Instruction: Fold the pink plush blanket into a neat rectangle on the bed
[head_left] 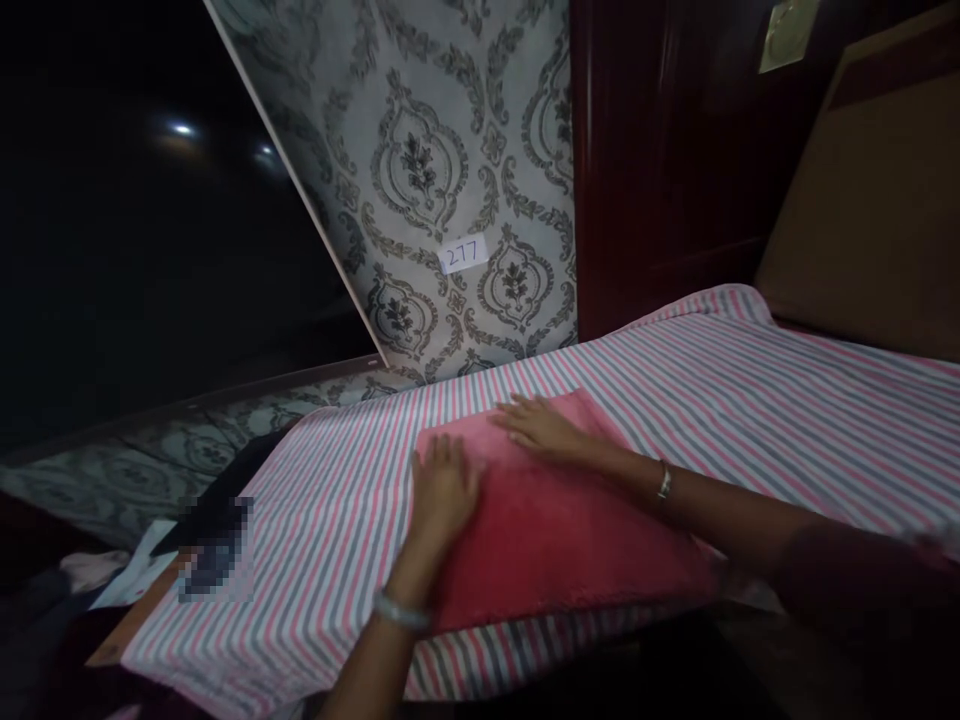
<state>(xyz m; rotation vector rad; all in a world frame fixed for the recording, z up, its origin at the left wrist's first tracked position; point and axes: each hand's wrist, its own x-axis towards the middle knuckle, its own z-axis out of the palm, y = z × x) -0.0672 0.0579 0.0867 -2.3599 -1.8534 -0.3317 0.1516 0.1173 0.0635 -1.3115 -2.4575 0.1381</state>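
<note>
A red cloth (555, 540), perhaps a towel, lies spread on a striped sheet (322, 510), its near edge close to the front of the surface. My left hand (444, 490) rests on the cloth's left side, fingers stretched forward and apart. Toward the far edge, my right hand (541, 428) lies flat on the same cloth, its fingers pointing left. Neither hand grips anything. A bracelet circles each wrist.
A large dark screen (165, 260) stands at the left. Behind the surface is patterned wallpaper (420, 160) with a paper label (463, 253) reading 277. A brown cardboard panel (870, 210) leans at the right. Papers (142, 565) lie by the left edge.
</note>
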